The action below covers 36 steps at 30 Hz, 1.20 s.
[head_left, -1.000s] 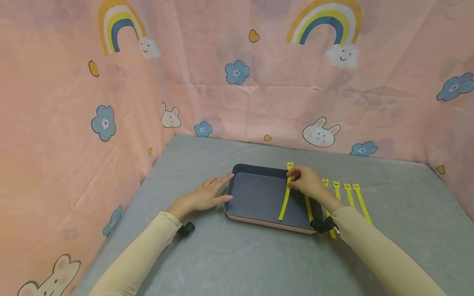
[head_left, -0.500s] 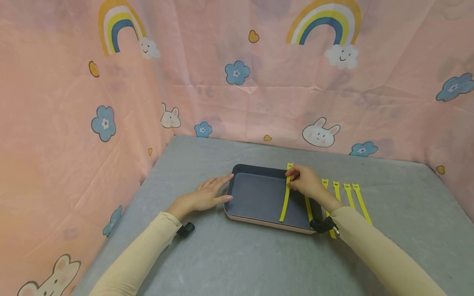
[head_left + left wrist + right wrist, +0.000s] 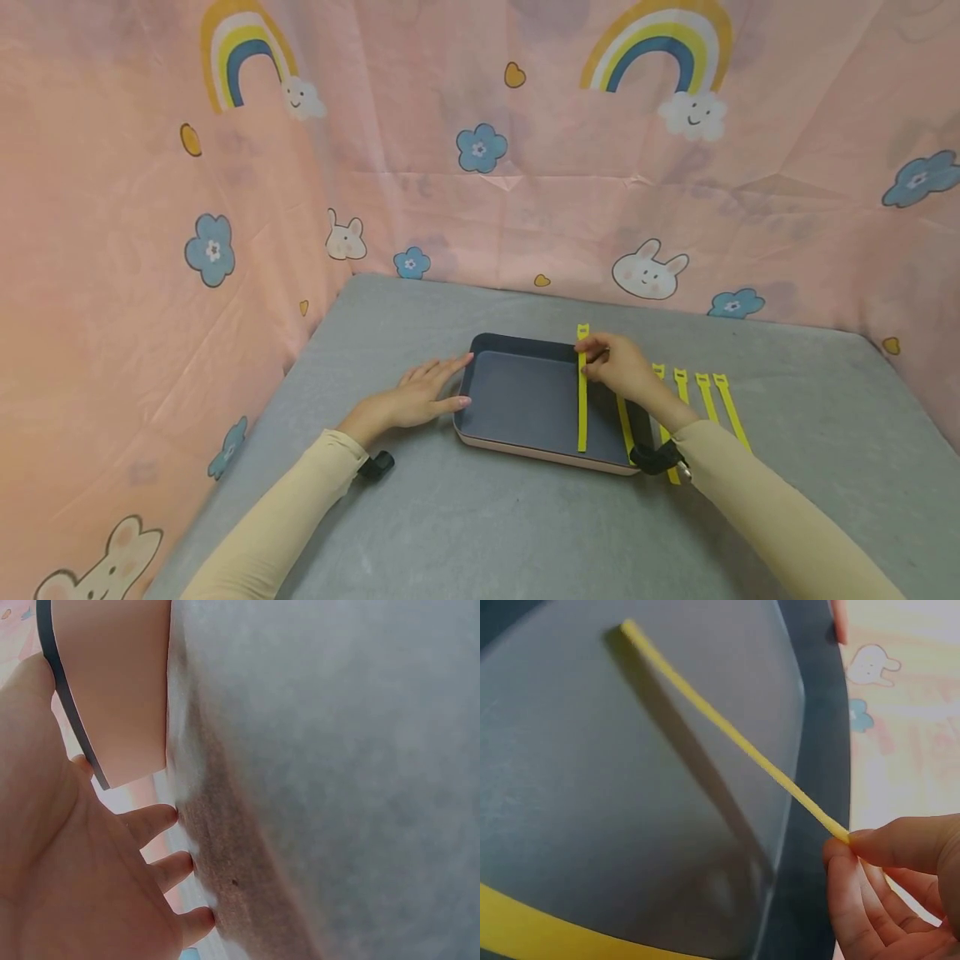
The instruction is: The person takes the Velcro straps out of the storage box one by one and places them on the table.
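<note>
A rectangular baking pan (image 3: 517, 404), dark inside and pinkish outside, lies on the grey table. My left hand (image 3: 416, 396) rests at its left rim with fingers spread; in the left wrist view the thumb lies along the pan's dark rim (image 3: 71, 712) and several fingertips reach the table. Thumb and forefinger of my right hand (image 3: 618, 364) pinch a yellow cable strap (image 3: 582, 408) near its slotted head, over the right half of the pan. In the right wrist view this strap (image 3: 735, 735) slants above the pan floor and casts a shadow. A second yellow strap (image 3: 626, 425) lies inside, along the right wall.
Several more yellow straps (image 3: 727, 404) lie side by side on the table (image 3: 480, 533) right of the pan, partly under my right forearm. Pink patterned cloth (image 3: 480, 217) hangs behind and to the left of the table.
The strap in my right hand has swung from slanted to nearly straight, its lower end shifting slightly right and its head slightly left. My left hand and the pan have stayed in place.
</note>
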Each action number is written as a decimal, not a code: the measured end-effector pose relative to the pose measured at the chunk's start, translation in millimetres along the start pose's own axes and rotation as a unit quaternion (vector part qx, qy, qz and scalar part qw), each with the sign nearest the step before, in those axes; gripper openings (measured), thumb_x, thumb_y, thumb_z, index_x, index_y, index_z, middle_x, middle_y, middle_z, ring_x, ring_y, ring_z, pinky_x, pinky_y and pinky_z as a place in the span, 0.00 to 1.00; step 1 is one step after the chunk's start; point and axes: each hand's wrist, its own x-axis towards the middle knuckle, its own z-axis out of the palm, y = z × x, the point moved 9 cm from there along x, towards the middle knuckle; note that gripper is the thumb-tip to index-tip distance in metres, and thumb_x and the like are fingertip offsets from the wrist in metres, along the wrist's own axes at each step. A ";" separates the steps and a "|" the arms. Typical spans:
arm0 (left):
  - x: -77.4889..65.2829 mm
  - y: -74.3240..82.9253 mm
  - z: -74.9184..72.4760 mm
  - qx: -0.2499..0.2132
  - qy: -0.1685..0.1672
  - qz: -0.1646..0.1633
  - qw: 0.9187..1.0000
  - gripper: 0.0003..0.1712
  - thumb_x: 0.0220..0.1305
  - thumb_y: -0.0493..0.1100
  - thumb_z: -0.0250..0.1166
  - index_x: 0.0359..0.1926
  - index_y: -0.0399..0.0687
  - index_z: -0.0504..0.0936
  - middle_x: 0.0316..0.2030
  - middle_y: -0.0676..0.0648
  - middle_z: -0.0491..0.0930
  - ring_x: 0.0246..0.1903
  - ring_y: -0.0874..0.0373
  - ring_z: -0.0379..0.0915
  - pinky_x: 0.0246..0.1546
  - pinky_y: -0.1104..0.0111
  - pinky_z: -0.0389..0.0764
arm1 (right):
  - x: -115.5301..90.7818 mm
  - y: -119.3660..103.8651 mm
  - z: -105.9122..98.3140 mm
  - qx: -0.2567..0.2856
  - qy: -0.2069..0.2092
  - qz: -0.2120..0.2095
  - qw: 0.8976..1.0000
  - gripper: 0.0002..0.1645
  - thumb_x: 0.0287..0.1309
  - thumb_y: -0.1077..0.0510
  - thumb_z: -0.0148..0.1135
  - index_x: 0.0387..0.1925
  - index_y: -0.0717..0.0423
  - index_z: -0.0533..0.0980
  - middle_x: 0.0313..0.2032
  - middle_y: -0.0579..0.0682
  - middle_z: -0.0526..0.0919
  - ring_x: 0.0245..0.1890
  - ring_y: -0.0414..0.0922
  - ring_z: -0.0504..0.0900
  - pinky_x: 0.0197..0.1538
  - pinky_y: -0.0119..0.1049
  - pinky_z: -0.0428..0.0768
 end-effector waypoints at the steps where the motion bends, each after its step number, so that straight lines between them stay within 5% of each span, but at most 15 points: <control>1: -0.1 -0.2 0.1 0.001 0.000 0.000 1.000 0.43 0.62 0.76 0.42 0.71 0.81 0.32 0.76 0.56 0.41 0.76 0.45 0.34 0.72 0.42 0.39 | -0.3 -1.2 -1.4 0.002 0.002 -0.004 1.000 0.19 0.55 0.66 0.61 0.51 0.61 0.75 0.42 0.59 0.77 0.35 0.47 0.80 0.37 0.37 0.81; 11: -0.7 0.7 0.0 -0.006 0.001 0.002 1.000 0.43 0.61 0.76 0.42 0.71 0.82 0.32 0.76 0.56 0.41 0.76 0.45 0.33 0.72 0.42 0.39 | -5.5 -15.1 -22.7 -0.003 0.029 -0.045 0.999 0.20 0.59 0.63 0.60 0.54 0.56 0.75 0.47 0.59 0.79 0.34 0.47 0.82 0.35 0.37 0.80; 23: -1.1 0.2 -0.7 -0.005 0.003 0.002 1.000 0.43 0.63 0.74 0.42 0.72 0.80 0.32 0.76 0.57 0.40 0.76 0.45 0.33 0.71 0.42 0.39 | -12.7 -19.7 -52.3 0.009 0.048 -0.036 0.998 0.21 0.62 0.59 0.59 0.57 0.50 0.74 0.54 0.56 0.79 0.40 0.52 0.81 0.43 0.44 0.82; 36: -1.1 0.6 -0.5 -0.001 0.001 0.001 1.000 0.43 0.63 0.74 0.42 0.72 0.80 0.32 0.76 0.56 0.40 0.76 0.46 0.33 0.71 0.42 0.39 | -28.4 -17.9 -78.4 0.006 0.062 -0.027 0.998 0.23 0.62 0.52 0.59 0.60 0.46 0.73 0.53 0.54 0.80 0.36 0.41 0.81 0.35 0.34 0.79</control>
